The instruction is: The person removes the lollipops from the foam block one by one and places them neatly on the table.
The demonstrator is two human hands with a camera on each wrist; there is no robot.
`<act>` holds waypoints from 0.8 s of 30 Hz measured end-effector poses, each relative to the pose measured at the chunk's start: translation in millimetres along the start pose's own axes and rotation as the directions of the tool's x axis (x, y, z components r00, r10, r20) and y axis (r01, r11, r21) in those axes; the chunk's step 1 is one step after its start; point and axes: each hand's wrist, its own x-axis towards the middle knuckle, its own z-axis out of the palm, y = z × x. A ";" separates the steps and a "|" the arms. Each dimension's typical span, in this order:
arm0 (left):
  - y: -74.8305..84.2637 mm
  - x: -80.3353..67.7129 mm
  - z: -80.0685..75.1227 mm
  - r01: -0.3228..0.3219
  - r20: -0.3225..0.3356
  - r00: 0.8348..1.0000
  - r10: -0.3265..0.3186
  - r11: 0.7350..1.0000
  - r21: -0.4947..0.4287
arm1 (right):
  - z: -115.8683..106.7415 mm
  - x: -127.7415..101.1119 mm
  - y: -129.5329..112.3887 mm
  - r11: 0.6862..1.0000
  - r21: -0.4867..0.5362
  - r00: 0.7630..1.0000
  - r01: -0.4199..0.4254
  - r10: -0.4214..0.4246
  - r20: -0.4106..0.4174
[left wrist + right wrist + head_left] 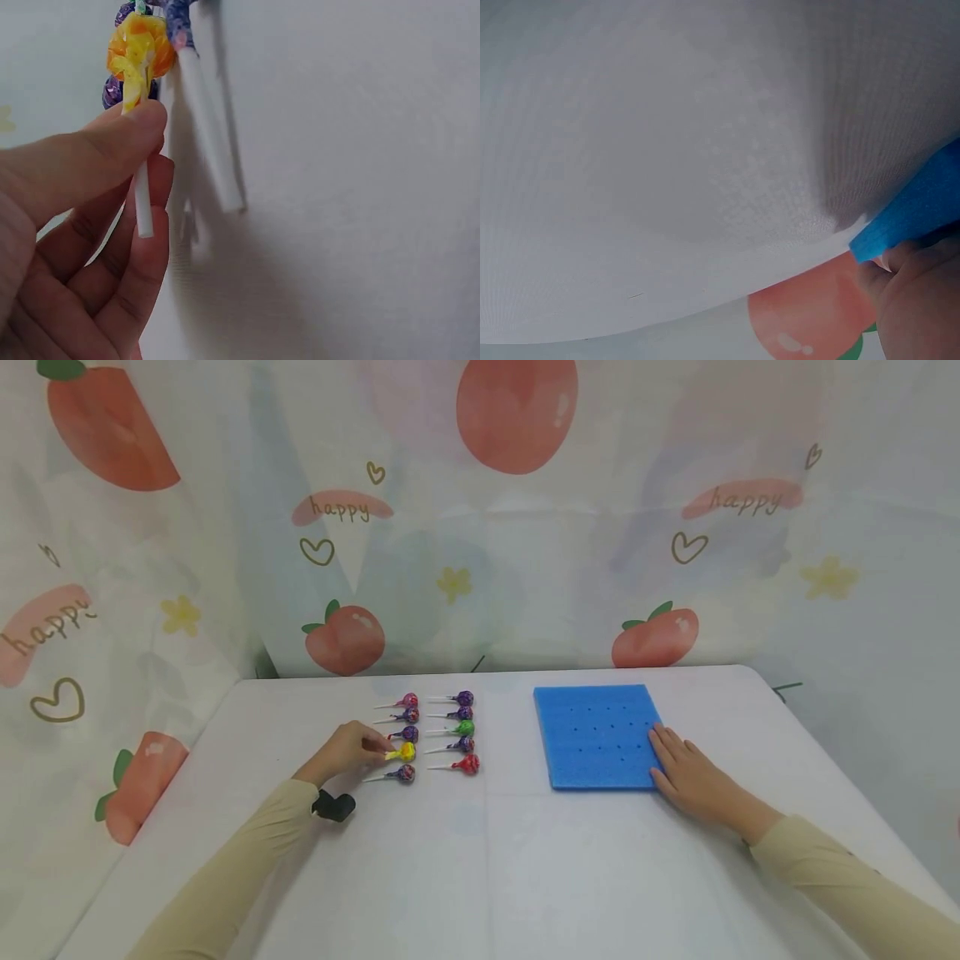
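Observation:
My left hand (pixel 351 750) pinches a yellow-wrapped lollipop (pixel 406 752) by its white stick, between thumb and fingertips. In the left wrist view the yellow lollipop (pixel 139 52) points away from the palm, its stick end sticking out below the thumb. Right beside it is a purple-wrapped lollipop (pixel 405 774), nearer the front. My right hand (pixel 693 777) lies with straight fingers on the right edge of a blue foam board (pixel 600 768) dotted with small holes. The right wrist view shows the foam board's corner (pixel 900 225) by the fingers.
Several other lollipops stand in two columns, among them a green one (pixel 465 727) and a red one (pixel 469 764), sticks pointing left. The white table (pixel 480 877) backs onto a fruit-print curtain (pixel 510 560). A black strap piece (pixel 333 807) shows at the left wrist.

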 end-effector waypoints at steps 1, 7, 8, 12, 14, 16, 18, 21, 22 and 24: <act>-1.9 0.1 0.9 -0.006 -0.005 1.000 0.006 1.000 -0.007 | -0.1 -0.2 -0.1 1.000 -0.001 1.000 0.000 0.000 -0.001; -13.2 2.5 6.0 -0.036 -0.030 0.999 0.034 0.997 -0.069 | 1.0 -0.9 1.2 1.000 0.020 1.000 0.006 -0.006 -0.004; -13.8 2.7 6.6 -0.029 -0.034 0.999 0.026 0.996 -0.081 | 1.4 -0.9 1.8 1.000 0.026 1.000 0.006 -0.006 -0.004; -15.1 3.1 7.8 -0.022 -0.042 0.999 0.018 0.995 -0.096 | 2.8 0.0 2.8 0.999 0.034 1.000 0.003 -0.003 -0.004; -15.9 3.5 8.7 -0.011 -0.047 0.999 0.007 0.995 -0.099 | 3.2 0.3 2.8 1.000 0.031 1.000 -0.001 0.001 -0.003; -17.2 3.8 9.1 -0.017 -0.049 0.999 0.012 0.995 -0.098 | 3.3 0.5 2.5 1.000 0.031 1.000 -0.003 0.003 -0.002; -18.1 3.3 9.3 -0.027 -0.050 0.998 0.022 0.995 -0.099 | 3.5 0.5 2.3 1.000 0.031 1.000 -0.002 0.002 -0.007; -19.3 1.9 8.7 -0.052 -0.047 0.998 0.047 0.993 -0.106 | 3.6 0.5 1.7 1.000 0.030 1.000 -0.003 0.003 -0.008; -19.6 1.5 8.5 -0.062 -0.043 0.997 0.058 0.992 -0.113 | 3.4 0.3 1.2 1.000 0.028 1.000 -0.003 0.003 -0.008; -20.2 -0.1 7.2 -0.074 -0.030 0.997 0.070 0.989 -0.128 | 3.2 0.2 0.6 1.000 0.028 1.000 -0.003 0.003 -0.007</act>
